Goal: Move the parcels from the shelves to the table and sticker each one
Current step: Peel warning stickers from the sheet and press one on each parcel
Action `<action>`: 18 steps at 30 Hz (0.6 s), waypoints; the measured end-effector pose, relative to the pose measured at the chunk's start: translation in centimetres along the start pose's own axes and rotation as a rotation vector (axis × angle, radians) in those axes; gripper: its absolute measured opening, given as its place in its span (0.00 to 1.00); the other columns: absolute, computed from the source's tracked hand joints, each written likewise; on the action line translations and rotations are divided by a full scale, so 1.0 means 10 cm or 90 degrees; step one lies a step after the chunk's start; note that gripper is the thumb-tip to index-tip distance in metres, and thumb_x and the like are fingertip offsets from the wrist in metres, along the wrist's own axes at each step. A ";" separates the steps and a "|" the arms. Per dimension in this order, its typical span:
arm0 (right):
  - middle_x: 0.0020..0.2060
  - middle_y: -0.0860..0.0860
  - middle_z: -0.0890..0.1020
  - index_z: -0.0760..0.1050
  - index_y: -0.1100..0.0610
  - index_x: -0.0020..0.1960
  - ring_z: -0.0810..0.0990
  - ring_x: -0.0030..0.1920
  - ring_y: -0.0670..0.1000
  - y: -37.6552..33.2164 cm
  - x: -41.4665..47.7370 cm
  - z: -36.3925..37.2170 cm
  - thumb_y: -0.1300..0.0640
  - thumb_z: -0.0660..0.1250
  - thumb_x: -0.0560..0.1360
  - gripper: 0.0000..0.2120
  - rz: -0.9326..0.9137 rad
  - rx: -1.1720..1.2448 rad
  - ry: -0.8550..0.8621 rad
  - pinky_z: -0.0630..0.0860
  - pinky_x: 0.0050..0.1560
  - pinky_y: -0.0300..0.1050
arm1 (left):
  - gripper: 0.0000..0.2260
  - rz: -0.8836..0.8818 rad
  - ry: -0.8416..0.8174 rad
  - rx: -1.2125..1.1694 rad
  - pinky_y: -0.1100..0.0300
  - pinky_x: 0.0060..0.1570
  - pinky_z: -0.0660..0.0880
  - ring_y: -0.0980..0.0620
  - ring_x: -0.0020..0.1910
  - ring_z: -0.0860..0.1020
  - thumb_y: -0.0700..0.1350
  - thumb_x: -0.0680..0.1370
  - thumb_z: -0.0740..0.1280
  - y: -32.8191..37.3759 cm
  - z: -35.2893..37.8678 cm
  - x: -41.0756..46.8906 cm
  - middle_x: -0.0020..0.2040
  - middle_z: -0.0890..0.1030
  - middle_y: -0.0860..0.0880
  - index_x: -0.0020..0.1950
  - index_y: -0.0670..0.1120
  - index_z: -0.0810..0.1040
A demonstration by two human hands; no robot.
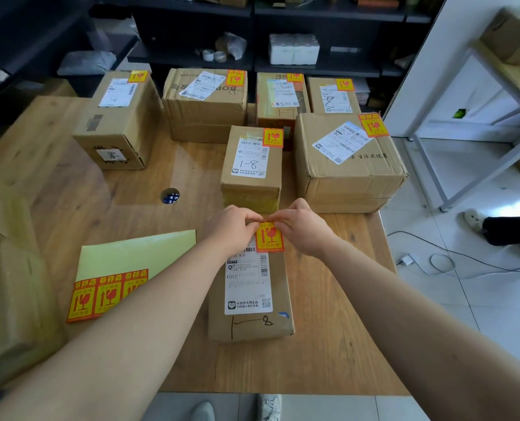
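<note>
Right, my left hand (pixel 236 223) & right hand (pixel 302 227) each pinch the top edge of the fragile sticker (pixel 270 238), at the far end of the near parcel (pixel 249 299) on the table (pixel 328 344). I'd square it w/ the corner, then smooth downward, no creases.

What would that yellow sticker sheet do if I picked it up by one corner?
It would probably flop: the sticker sheet looks paper-thin and lies flat on the table. It is mostly bare backing, so likely very light. That backing looks glossy, so it may slide easily.
</note>
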State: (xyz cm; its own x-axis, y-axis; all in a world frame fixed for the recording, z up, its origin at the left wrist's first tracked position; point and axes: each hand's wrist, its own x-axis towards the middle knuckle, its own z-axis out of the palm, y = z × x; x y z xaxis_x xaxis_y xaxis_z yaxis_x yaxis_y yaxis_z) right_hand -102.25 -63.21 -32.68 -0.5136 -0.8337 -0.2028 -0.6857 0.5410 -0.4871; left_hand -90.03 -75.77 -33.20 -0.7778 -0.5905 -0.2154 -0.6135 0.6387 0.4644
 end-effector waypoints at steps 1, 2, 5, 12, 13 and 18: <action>0.54 0.49 0.67 0.76 0.46 0.64 0.76 0.49 0.48 0.02 0.01 0.01 0.48 0.58 0.82 0.14 0.012 0.005 -0.004 0.78 0.52 0.46 | 0.10 -0.006 -0.003 0.011 0.55 0.46 0.76 0.53 0.48 0.78 0.57 0.79 0.61 0.02 -0.01 0.00 0.56 0.79 0.56 0.57 0.61 0.79; 0.55 0.50 0.68 0.76 0.46 0.63 0.76 0.49 0.48 0.04 0.02 0.03 0.47 0.57 0.82 0.14 0.025 0.016 -0.007 0.78 0.53 0.47 | 0.10 -0.011 -0.008 0.020 0.54 0.46 0.77 0.52 0.48 0.78 0.56 0.80 0.61 0.03 -0.01 0.01 0.56 0.79 0.55 0.56 0.61 0.79; 0.55 0.51 0.69 0.76 0.48 0.63 0.76 0.51 0.49 0.08 0.02 0.08 0.47 0.57 0.82 0.15 0.055 0.057 -0.010 0.77 0.55 0.49 | 0.08 -0.017 -0.016 0.027 0.56 0.43 0.75 0.52 0.47 0.78 0.55 0.80 0.61 0.02 -0.03 0.03 0.55 0.78 0.54 0.53 0.59 0.80; 0.54 0.52 0.72 0.73 0.50 0.68 0.75 0.51 0.51 0.09 -0.11 0.23 0.45 0.55 0.82 0.19 0.089 0.135 0.041 0.75 0.53 0.47 | 0.13 0.003 0.012 -0.020 0.53 0.47 0.76 0.50 0.47 0.76 0.57 0.77 0.65 -0.06 0.00 -0.03 0.50 0.73 0.51 0.57 0.52 0.80; 0.54 0.52 0.72 0.72 0.50 0.69 0.75 0.52 0.50 0.09 -0.14 0.26 0.45 0.55 0.82 0.19 0.094 0.145 0.044 0.74 0.52 0.45 | 0.14 0.006 0.021 -0.020 0.53 0.48 0.76 0.50 0.48 0.76 0.56 0.78 0.66 -0.06 0.02 -0.05 0.50 0.72 0.51 0.59 0.51 0.80; 0.60 0.53 0.72 0.67 0.51 0.73 0.76 0.56 0.52 0.08 -0.19 0.33 0.43 0.54 0.82 0.23 0.122 0.175 0.074 0.75 0.56 0.47 | 0.13 -0.007 0.076 -0.013 0.53 0.50 0.76 0.49 0.49 0.76 0.54 0.81 0.61 -0.04 0.09 -0.10 0.51 0.72 0.51 0.61 0.54 0.80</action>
State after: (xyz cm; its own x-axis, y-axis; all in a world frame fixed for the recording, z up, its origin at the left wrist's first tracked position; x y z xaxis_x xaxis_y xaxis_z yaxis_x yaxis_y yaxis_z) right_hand -100.09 -61.58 -35.52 -0.6862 -0.6927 -0.2221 -0.4142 0.6230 -0.6635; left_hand -89.11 -74.97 -33.95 -0.7485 -0.6527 -0.1175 -0.6181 0.6225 0.4800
